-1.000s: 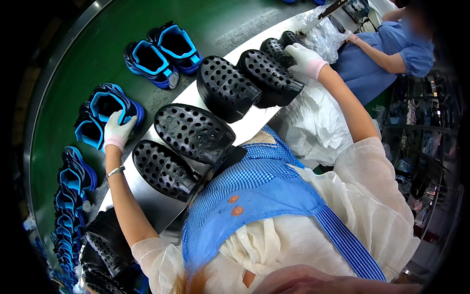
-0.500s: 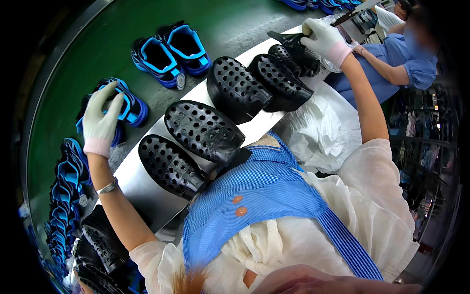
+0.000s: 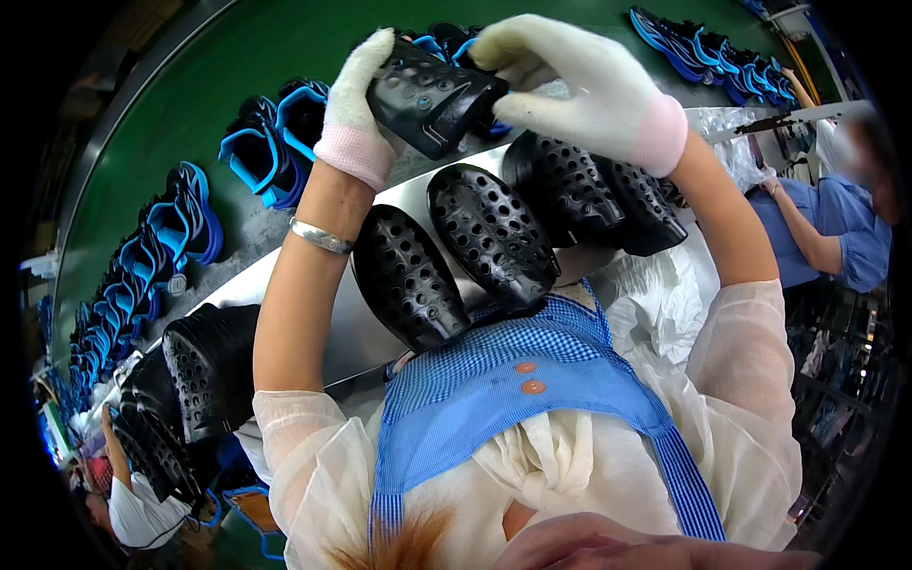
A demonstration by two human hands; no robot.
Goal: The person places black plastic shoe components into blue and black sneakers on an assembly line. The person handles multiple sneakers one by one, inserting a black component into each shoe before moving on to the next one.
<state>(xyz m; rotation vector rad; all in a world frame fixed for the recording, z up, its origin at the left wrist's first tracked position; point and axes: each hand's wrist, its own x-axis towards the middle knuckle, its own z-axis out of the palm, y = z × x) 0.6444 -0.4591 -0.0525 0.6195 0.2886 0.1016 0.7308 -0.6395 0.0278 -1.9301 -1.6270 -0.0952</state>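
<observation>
My left hand (image 3: 356,119), in a white glove with a pink cuff, is closed on the left end of a black perforated shoe form (image 3: 432,100), held up over the far edge of the ledge. My right hand (image 3: 579,90), gloved alike, has its fingers and thumb apart around the form's right end; I cannot tell whether it touches. Behind the form, blue-and-black sneakers (image 3: 446,40) show in part. Below my hands more shoe forms stand in a row on the pale ledge, among them one at the left (image 3: 404,275) and one beside it (image 3: 494,237).
A pair of sneakers (image 3: 275,138) stands on the green surface (image 3: 180,104) left of my hand. Rows of sneakers run down the left (image 3: 142,252) and along the upper right (image 3: 708,52). Stacked shoe forms (image 3: 195,380) stand lower left. White wrapping (image 3: 655,294) lies at right, near a person in blue (image 3: 817,223).
My right hand has moved left from the dark item at the ledge's right end. My left hand has gone from open beside a sneaker to gripping a raised shoe form. The view has shifted.
</observation>
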